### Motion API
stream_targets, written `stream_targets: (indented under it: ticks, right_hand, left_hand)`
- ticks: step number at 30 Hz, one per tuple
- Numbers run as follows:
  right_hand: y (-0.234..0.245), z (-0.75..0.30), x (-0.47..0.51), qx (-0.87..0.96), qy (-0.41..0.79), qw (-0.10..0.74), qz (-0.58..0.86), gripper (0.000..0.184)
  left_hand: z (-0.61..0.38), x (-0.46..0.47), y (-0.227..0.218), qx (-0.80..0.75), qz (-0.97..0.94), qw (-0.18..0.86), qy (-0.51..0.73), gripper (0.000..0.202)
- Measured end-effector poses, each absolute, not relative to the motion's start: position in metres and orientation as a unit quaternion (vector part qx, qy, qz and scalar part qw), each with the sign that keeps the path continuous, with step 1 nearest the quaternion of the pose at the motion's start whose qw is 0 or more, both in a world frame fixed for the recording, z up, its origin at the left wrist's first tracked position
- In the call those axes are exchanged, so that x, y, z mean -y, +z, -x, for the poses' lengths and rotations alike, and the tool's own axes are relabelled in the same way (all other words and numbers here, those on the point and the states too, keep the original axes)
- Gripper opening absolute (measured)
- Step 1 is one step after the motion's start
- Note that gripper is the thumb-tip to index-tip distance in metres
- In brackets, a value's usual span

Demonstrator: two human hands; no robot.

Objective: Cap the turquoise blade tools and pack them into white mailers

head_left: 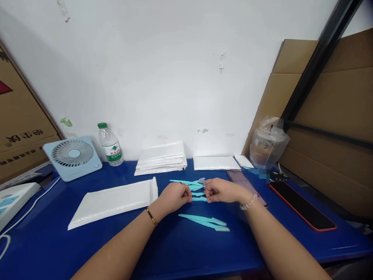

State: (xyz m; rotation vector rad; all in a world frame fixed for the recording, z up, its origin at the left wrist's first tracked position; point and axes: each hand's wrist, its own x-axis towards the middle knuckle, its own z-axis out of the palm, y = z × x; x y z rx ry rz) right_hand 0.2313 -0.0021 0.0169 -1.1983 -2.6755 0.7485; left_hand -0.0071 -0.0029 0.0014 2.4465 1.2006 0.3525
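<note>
Both hands meet over the middle of the blue table [175,249]. My left hand [174,195] is closed, pinching one end of a thin turquoise plastic piece [199,198]. My right hand [221,191] is closed on the other end of it. More turquoise pieces [186,182] lie just behind my hands. Two long turquoise pieces [205,222] lie side by side in front of them. A white padded envelope [113,202] lies flat to the left of my left hand.
A stack of white envelopes [161,157] and further ones [215,162] sit by the wall. A small fan [72,157] and water bottle [110,146] stand at back left. Two phones [301,205] [243,181] and a bagged drink cup [266,144] are on the right.
</note>
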Motion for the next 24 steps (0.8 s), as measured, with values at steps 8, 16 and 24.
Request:
stream_targets:
  ticks: [8,16,24]
  right_hand:
    - [0.012,-0.245,-0.014,0.840,0.161,0.148,0.497,0.007]
    - [0.020,-0.247,-0.008,0.835,0.159,0.177,0.496,0.012]
    - [0.028,-0.239,0.003,0.823,0.341,0.144,0.431,0.029]
  left_hand:
    - [0.016,-0.010,0.003,-0.496,-0.840,0.139,0.168,0.014]
    - [0.002,0.022,0.011,-0.341,-0.901,0.252,0.090,0.024]
    - [0.006,0.010,0.001,-0.443,-0.856,0.241,0.115,0.016]
